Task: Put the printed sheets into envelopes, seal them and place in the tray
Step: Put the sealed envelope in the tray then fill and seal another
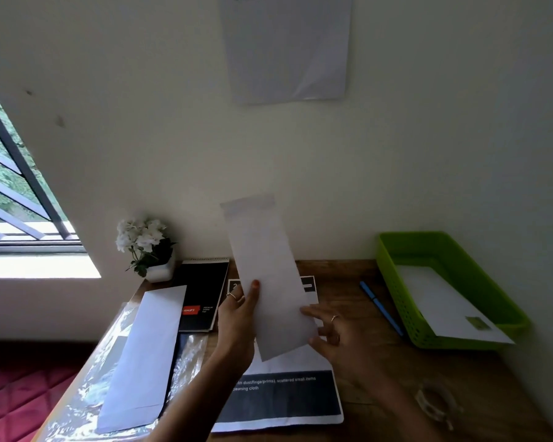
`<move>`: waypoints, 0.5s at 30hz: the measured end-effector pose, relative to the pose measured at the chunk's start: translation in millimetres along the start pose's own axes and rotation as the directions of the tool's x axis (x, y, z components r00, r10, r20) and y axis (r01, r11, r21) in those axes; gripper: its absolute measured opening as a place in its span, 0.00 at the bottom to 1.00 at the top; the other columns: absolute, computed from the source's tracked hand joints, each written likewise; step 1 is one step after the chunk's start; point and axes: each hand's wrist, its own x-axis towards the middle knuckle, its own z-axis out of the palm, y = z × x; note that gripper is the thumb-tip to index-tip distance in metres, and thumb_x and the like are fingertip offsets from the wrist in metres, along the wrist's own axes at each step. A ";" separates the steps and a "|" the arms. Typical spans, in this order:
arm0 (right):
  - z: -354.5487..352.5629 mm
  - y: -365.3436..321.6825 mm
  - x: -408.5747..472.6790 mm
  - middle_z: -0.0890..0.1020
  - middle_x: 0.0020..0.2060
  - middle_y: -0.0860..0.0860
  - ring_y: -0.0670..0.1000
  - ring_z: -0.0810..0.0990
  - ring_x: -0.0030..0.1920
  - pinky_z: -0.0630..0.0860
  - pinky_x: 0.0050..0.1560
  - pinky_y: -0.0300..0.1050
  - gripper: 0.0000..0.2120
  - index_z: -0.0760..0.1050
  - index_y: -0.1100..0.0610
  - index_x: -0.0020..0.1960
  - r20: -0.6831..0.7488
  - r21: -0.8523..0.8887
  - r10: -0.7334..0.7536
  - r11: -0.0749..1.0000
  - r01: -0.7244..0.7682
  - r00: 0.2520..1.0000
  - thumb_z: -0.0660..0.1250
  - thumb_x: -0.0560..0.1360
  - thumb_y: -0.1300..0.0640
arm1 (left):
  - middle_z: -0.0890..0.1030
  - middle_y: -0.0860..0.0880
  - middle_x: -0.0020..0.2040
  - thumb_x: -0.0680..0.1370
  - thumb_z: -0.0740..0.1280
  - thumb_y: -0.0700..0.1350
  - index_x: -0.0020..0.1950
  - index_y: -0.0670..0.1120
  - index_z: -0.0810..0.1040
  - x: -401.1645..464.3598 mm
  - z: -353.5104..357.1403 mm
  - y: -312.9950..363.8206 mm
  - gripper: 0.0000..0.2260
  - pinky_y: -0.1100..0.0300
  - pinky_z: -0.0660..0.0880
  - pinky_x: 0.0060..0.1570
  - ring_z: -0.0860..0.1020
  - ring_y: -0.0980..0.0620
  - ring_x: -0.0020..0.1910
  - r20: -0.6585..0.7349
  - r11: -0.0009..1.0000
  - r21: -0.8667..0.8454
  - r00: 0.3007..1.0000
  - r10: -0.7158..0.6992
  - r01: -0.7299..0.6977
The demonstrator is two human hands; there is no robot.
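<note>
Envelope (268, 275): it is held upright above the printed sheet (278, 397), its flap end tilted toward the wall. The left hand (237, 327) grips its left edge, thumb pressed on the front and fingers curled behind. The right hand (336, 333) touches its lower right edge with loosely spread fingers; whether they pinch it I cannot tell. The sheet lies flat on the table (380, 371) beneath the envelope. Left of the sheet lies a second envelope (144, 358) on a clear plastic wrap (87, 393), with a black notepad (201, 291) beside it and a white flower pot (150, 250) behind that. Right of the sheet lies a blue pen (380, 307), and beyond it the green tray (454, 250) holds one envelope (444, 307). A tape roll (434, 400) sits near the right forearm.
</note>
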 end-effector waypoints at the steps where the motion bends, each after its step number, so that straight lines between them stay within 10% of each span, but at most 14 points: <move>1: -0.5 3.1 0.2 0.71 0.66 0.45 0.44 0.75 0.58 0.77 0.55 0.36 0.23 0.71 0.37 0.56 0.003 0.026 0.012 1.000 -0.012 1.000 0.68 0.73 0.64 | 0.84 0.45 0.50 0.78 0.64 0.45 0.58 0.44 0.78 0.2 1.6 -1.9 0.11 0.50 0.79 0.43 0.83 0.48 0.46 0.000 1.000 -0.016 1.000 -0.018 0.018; 9: -8.5 20.6 -7.8 0.72 0.63 0.43 0.41 0.75 0.54 0.77 0.50 0.33 0.23 0.71 0.44 0.62 -0.033 0.076 0.152 0.986 -0.149 0.988 0.66 0.74 0.66 | 0.71 0.49 0.66 0.71 0.71 0.48 0.75 0.59 0.48 -0.7 -7.2 -27.9 0.41 0.55 0.78 0.53 0.76 0.51 0.58 0.245 0.870 0.483 0.969 -0.024 -0.100; 15: -11.7 34.8 -22.1 0.68 0.65 0.41 0.40 0.69 0.62 0.70 0.55 0.29 0.23 0.69 0.48 0.67 -0.016 -0.015 0.257 0.966 -0.257 0.966 0.64 0.76 0.64 | 0.45 0.50 0.78 0.69 0.66 0.67 0.75 0.63 0.43 -0.4 -25.9 -52.9 0.42 0.42 0.45 0.73 0.42 0.44 0.76 0.348 0.219 0.931 0.889 -0.298 -0.291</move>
